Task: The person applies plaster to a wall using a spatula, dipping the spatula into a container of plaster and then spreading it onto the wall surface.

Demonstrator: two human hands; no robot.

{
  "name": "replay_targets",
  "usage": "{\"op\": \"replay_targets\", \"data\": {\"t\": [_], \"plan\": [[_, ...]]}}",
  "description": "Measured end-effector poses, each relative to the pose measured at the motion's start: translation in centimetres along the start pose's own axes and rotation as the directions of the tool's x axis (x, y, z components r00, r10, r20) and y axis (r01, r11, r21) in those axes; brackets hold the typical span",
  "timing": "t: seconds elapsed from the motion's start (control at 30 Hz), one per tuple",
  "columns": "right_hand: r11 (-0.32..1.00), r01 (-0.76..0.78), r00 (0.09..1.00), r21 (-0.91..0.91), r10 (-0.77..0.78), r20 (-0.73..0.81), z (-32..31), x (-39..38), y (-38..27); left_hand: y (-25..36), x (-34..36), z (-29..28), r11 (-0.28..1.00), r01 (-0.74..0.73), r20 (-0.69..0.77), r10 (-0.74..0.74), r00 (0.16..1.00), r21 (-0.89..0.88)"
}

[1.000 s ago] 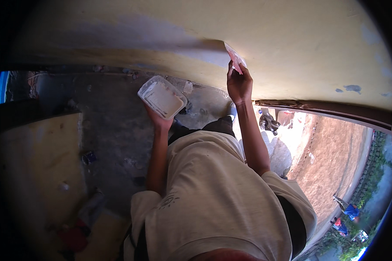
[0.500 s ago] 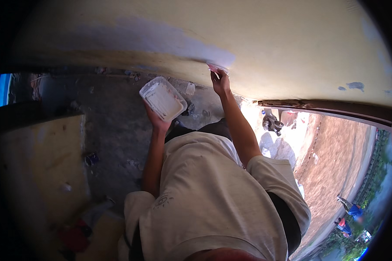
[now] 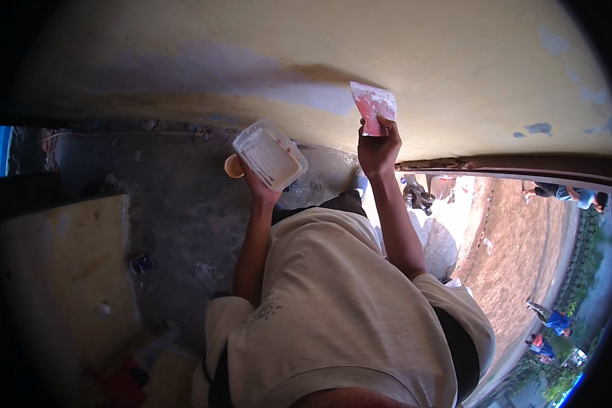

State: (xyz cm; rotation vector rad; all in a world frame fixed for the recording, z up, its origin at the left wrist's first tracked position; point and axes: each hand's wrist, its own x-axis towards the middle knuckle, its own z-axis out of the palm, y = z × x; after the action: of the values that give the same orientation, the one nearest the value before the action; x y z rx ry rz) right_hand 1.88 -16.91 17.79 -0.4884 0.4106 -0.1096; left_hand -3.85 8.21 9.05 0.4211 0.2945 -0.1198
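My left hand (image 3: pixel 260 188) is closed around the near side of a translucent plastic tub (image 3: pixel 294 151), which is tilted and has a white paste smeared over its inside. My right hand (image 3: pixel 379 153) grips a flat red spreader (image 3: pixel 375 109) by its lower end, with fingers and thumb pinched on it. White paste coats much of the spreader's face and its far edge. The spreader is in front of the cream wall (image 3: pixel 455 81), near a pale whitish-violet patch; whether it touches the wall I cannot tell.
An orange-rimmed round container (image 3: pixel 233 166) stands on the grey floor (image 3: pixel 177 211) beside the tub. A pale board-like panel (image 3: pixel 68 258) is at the left. At the right, past a brown frame edge (image 3: pixel 496 164), lies bright brown ground (image 3: pixel 523 238) with several people.
My right hand has drawn back from the wall's lower part and moved right, turning the spreader so its face shows. The tub has shifted slightly right, and the orange-rimmed container has come into view.
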Motion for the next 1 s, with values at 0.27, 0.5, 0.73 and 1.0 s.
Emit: {"op": "replay_targets", "data": {"t": [0.27, 0.5, 0.73, 1.0], "plan": [[0.935, -0.341, 0.907, -0.094, 0.301, -0.294, -16.1, 11.0, 12.0, 0.2, 0.1, 0.2, 1.000, -0.001, -0.054, 0.000, 0.999, -0.015], [0.980, -0.193, 0.976, 0.049, 0.197, -0.090, -8.1, 11.6, 7.6, 0.0, -0.2, 0.8, 1.000, -0.004, -0.065, 0.004, 0.998, -0.003], [0.939, -0.114, 0.955, -0.324, 0.194, 0.225, 6.4, -3.8, -1.2, 0.4, -1.5, 0.9, 0.992, 0.123, 0.155, -0.117, 0.981, -0.032], [0.560, 0.203, 0.895, -0.803, 0.226, 0.384, 6.8, -8.0, 1.4, 0.2, -0.5, -1.1, 0.983, 0.162, 0.020, -0.165, 0.986, 0.090]]}}
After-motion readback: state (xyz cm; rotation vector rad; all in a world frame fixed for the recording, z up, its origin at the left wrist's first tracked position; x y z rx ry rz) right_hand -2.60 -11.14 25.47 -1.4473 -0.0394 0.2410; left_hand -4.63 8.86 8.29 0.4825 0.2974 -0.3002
